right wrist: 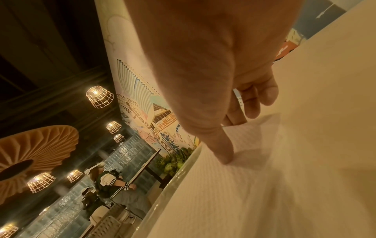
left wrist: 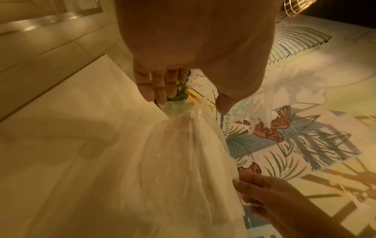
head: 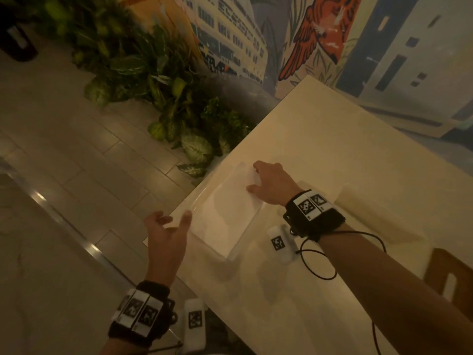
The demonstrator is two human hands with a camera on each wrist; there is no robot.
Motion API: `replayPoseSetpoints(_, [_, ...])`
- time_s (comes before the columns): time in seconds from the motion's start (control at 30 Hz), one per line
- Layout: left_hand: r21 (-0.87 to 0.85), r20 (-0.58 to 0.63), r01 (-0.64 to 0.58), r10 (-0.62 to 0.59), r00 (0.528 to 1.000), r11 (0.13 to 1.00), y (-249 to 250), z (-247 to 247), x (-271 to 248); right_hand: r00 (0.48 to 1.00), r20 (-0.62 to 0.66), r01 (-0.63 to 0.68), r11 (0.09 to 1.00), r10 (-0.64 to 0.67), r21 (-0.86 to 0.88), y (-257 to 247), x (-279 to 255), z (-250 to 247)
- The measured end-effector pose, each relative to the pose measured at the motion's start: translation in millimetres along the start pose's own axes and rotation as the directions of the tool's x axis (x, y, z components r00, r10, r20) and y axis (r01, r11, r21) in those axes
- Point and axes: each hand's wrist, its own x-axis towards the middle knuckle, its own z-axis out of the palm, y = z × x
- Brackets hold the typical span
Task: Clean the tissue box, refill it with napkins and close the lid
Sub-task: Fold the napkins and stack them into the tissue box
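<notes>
A clear acrylic tissue box (head: 231, 254) lies at the left corner of the cream table (head: 332, 149). White napkins (head: 225, 216) fill it. My right hand (head: 256, 178) is at the box's far right end, where its thumb presses on the top napkin (right wrist: 234, 185) and its bent fingers (right wrist: 250, 104) reach over the stack's far edge. My left hand (head: 166, 226) hovers just off the box's near left corner with fingers spread and nothing in it. From the left wrist the clear box (left wrist: 183, 161) shows below the straight fingers (left wrist: 160, 90). A clear flat lid (head: 371, 213) lies to the right.
Leafy plants (head: 194, 129) stand on the floor against the table's left edge. A wooden chair (head: 450, 278) is at the right. A painted mural wall (head: 332, 34) runs behind the table. Another person (right wrist: 107, 182) works far off.
</notes>
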Motion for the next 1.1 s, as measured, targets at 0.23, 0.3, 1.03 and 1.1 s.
replayPoseSetpoints(0.23, [0.157,0.119,-0.054,0.035,0.992,0.986,-12,2,-20,0.997,-0.076,0.018,0.999,-0.021,-0.036,-6,-5,-8])
replayPoseSetpoints(0.3, [0.192,0.129,-0.056,0.032,0.991,0.980,-15,2,-21,0.993,-0.105,0.033,0.992,-0.046,-0.118,-9,-8,-8])
replayPoseSetpoints(1.03, [0.377,0.354,-0.494,0.371,0.859,0.784,46,11,-7,0.964,-0.085,0.265,0.914,-0.251,0.307,-18,-63,-37])
replayPoseSetpoints(1.1, [0.375,0.477,-0.512,0.313,0.821,0.773,63,16,1,0.952,-0.112,0.306,0.894,-0.285,0.326,-17,-78,-47])
